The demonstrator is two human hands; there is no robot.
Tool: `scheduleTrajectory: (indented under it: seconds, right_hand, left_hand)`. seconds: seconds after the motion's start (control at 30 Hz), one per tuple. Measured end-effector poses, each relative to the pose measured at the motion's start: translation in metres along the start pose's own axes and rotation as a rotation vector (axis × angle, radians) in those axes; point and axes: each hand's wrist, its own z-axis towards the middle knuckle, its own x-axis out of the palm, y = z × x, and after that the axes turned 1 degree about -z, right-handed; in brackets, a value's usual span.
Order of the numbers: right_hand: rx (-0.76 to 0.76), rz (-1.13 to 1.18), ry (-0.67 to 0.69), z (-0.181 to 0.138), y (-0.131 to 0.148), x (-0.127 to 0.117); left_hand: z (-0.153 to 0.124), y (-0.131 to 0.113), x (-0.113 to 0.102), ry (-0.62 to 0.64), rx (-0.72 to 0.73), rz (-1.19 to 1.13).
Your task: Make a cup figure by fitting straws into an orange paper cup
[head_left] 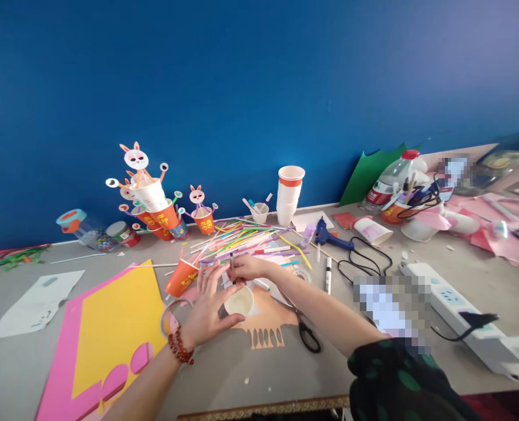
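Holds a small white cup [239, 302] with the left hand [209, 310], fingers curled round its side, at the middle of the bench [242, 374]. Hides most of the cup's wall that way, leaving only the open mouth and pale inside to see. Cannot tell whether the cup stands on the peach cutout [270, 327] beneath or hangs just above it. Pinches a thin dark stick [231, 266] in the closed right hand [247, 268], right above the cup's rim; too slender to name as pen or straw, its lower end lost between the two hands. Just behind, a heap of straws [242, 238] and an orange cup [180, 278] tipped on its side. Scissors [307, 336] partly under the right forearm. Blurred patch over something beside the power strip [461, 310]. Cut off at the lower edge: both arms.
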Motion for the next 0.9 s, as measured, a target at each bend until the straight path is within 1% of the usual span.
scheduleTrajectory:
  seconds: [0.13,0.27,0.6,0.7,0.8,0.9]
  right_hand:
    - [-0.059,0.055,-0.125,-0.018,-0.009,0.001]
    - [-0.068,0.100,-0.271,-0.039,-0.014,0.008]
    - [-0.073,0.171,-0.614,-0.081,-0.021,0.048]
    - [-0.074,0.192,-0.713,-0.093,-0.022,0.057]
    - [-0.059,0.228,-0.893,-0.111,-0.024,0.057]
    - [-0.044,0.236,-1.104,-0.139,-0.028,0.050]
  left_hand:
    - [-0.001,0.001,0.003,-0.014,0.010,-0.006]
    - [-0.001,0.002,0.003,-0.017,0.005,-0.007]
    - [-0.001,0.000,0.001,-0.018,0.010,-0.033]
    - [-0.001,0.000,0.001,-0.010,0.003,-0.031]
    - [-0.002,0.000,0.001,-0.002,0.000,-0.026]
    - [-0.002,0.001,0.001,0.006,0.012,-0.025]
